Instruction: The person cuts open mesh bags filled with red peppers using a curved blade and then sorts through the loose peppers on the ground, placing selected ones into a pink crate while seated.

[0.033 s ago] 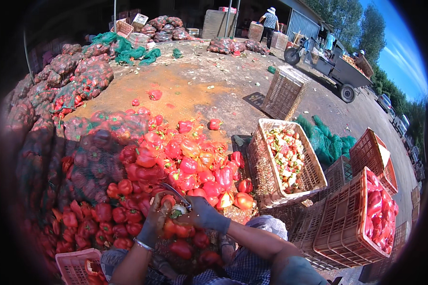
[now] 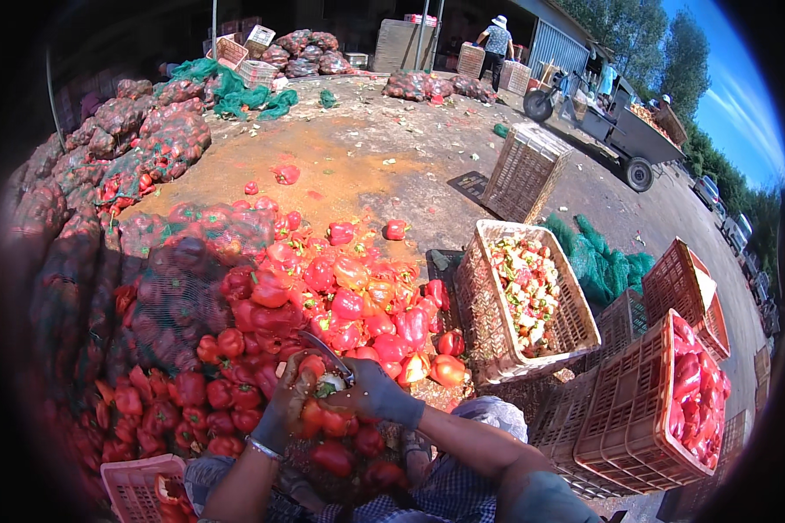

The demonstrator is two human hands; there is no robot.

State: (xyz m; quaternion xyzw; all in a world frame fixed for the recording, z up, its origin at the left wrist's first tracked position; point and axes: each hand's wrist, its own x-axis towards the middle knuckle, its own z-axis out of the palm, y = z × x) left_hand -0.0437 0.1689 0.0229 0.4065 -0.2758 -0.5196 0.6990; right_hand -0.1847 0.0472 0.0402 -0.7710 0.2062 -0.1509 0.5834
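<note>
My gloved left hand (image 2: 290, 403) is closed round a red bell pepper (image 2: 311, 364), low over the pile in front of me. In my gloved right hand (image 2: 371, 392) is a knife with a thin curved metal blade (image 2: 330, 350); its handle is hidden by my fingers. A pale, greenish pepper core (image 2: 330, 384) shows between the two hands. Whole red bell peppers (image 2: 347, 303) lie heaped on the ground just beyond, and a few more (image 2: 331, 458) lie below my hands.
A crate of cut pepper cores (image 2: 467, 301) stands right of the heap. Further right, a stacked crate (image 2: 615, 418) holds red peppers. A pink crate (image 2: 122, 488) sits at lower left. Filled net sacks (image 2: 161, 144) line the left. A person (image 2: 495, 44) stands far off near a cargo tricycle (image 2: 628, 131).
</note>
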